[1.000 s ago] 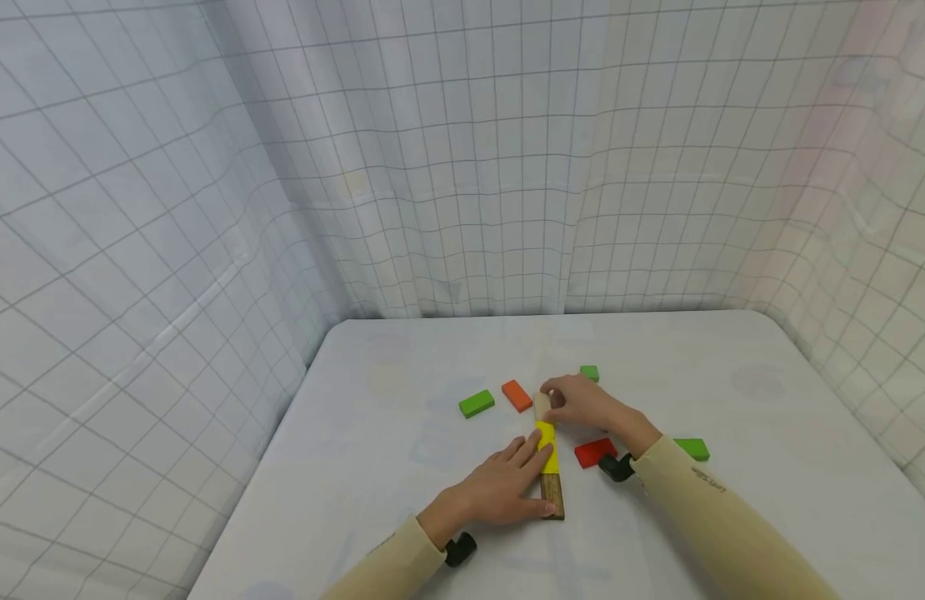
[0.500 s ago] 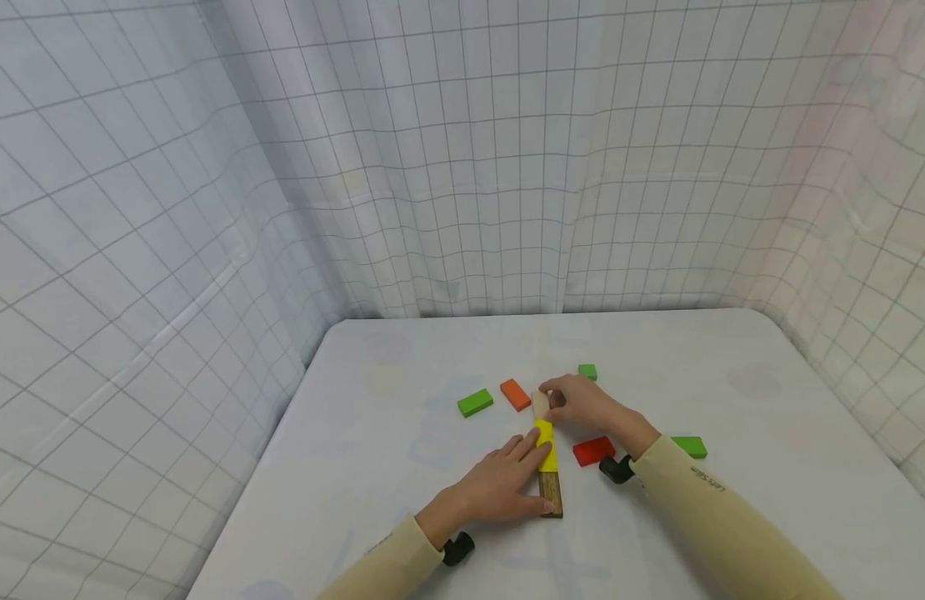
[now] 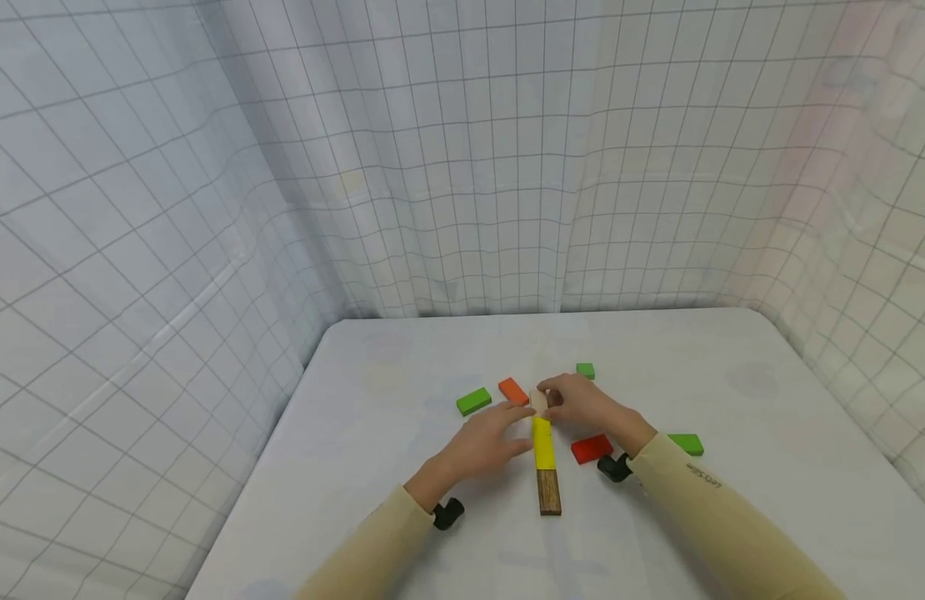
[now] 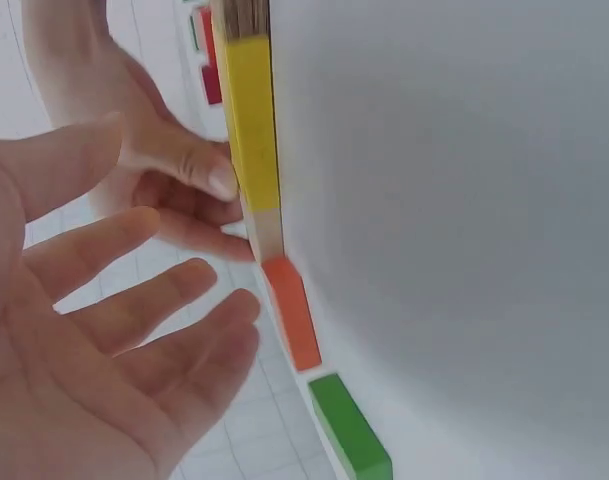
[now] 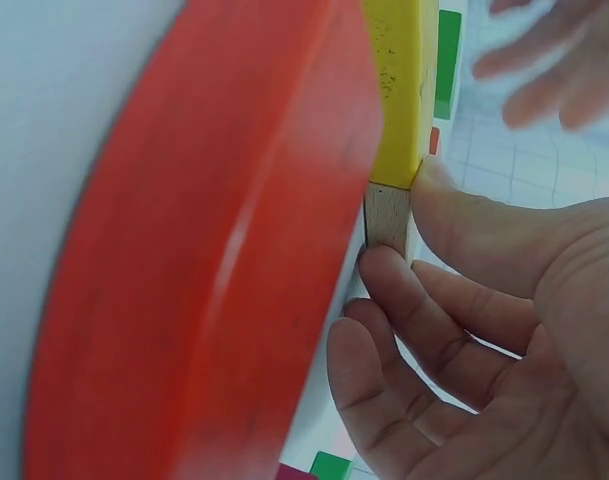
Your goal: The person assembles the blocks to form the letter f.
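A straight row of small blocks runs away from me in the head view. Nearest is a dark brown wooden block (image 3: 548, 492), then a yellow section (image 3: 543, 443), then a pale wooden block (image 3: 538, 402) at the far end. With thumb and fingers my right hand (image 3: 585, 403) pinches the pale block, its thumb beside the seam with the yellow in the right wrist view. My left hand (image 3: 480, 442) hovers left of the row, fingers spread and loosely bent, holding nothing. Whether its fingertips touch the row I cannot tell.
An orange block (image 3: 513, 391) and a green block (image 3: 473, 401) lie left of the row's far end. To the right are a red block (image 3: 592, 448), a small green block (image 3: 586, 370) and another green block (image 3: 687, 444) partly behind the right sleeve. Gridded white curtains surround the white table (image 3: 402, 350).
My left hand has lifted off the yellow section and brown block and shifted up and left, uncovering them. The right hand stays at the pale wooden block.
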{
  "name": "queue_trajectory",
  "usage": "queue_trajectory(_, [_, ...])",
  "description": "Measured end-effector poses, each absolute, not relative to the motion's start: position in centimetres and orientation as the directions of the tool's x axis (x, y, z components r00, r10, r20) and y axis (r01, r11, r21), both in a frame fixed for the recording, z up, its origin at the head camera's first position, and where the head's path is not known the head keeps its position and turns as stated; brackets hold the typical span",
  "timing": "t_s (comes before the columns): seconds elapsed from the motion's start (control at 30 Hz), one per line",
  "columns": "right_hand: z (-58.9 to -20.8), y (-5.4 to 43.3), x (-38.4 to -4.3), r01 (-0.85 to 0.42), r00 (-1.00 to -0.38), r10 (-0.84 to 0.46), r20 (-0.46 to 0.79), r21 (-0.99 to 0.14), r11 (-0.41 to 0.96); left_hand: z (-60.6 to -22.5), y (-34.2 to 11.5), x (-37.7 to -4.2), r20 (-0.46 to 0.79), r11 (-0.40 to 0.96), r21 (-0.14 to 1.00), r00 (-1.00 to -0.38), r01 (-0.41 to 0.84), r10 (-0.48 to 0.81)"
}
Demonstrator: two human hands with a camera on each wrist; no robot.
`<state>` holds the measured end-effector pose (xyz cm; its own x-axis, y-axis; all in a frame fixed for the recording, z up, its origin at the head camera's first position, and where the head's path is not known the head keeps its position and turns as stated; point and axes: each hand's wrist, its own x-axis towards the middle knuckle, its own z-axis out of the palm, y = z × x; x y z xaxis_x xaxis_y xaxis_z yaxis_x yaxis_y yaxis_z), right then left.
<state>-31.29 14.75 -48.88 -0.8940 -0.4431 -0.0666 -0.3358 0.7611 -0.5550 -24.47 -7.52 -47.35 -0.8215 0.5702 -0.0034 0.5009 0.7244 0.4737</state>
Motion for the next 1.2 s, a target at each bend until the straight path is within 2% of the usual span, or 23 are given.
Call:
queue_trajectory(0.13, [-48.9, 14.7, -31.3, -0.333, -0.894, -0.443, -0.070, -0.558, 0.760, -47.0, -8.1, -26.5, 0.097, 0.703, 0.482, -0.829, 0.523, 0.550])
queue_trajectory(0.3, [-48.9, 14.8, -31.2, -0.335, -0.888, -0.452, -0.080, -0.561, 0.757, -47.0, -8.2, -28.7, 0.137, 0.724, 0.434, -0.834, 0.536, 0.535])
queue_trajectory(0.47, [-48.8, 14.8, -31.2, -0.336, -0.892, -0.447, -0.069, -0.563, 0.755, -47.2, -7.9, -30.7, 0.109, 0.756, 0.362, -0.830, 0.545, 0.547])
queue_trajectory(0.73, [-49.0, 14.9, -31.3, -0.339, -0.891, -0.448, -0.071, -0.552, 0.761, -48.1, -7.5, -33.0, 0.053, 0.745, 0.367, -0.812, 0.557, 0.582])
queue_trajectory(0.93, [-48.8, 14.7, -31.1, -0.345, -0.889, -0.453, -0.062, -0.558, 0.755, -48.4, -7.1, -33.6, 0.014, 0.760, 0.357, -0.817, 0.543, 0.577])
queue_trajectory(1.2, [-48.9, 14.6, -31.1, -0.327, -0.896, -0.438, -0.069, -0.566, 0.757, -48.7, -7.4, -34.0, 0.046, 0.752, 0.339, -0.808, 0.565, 0.587])
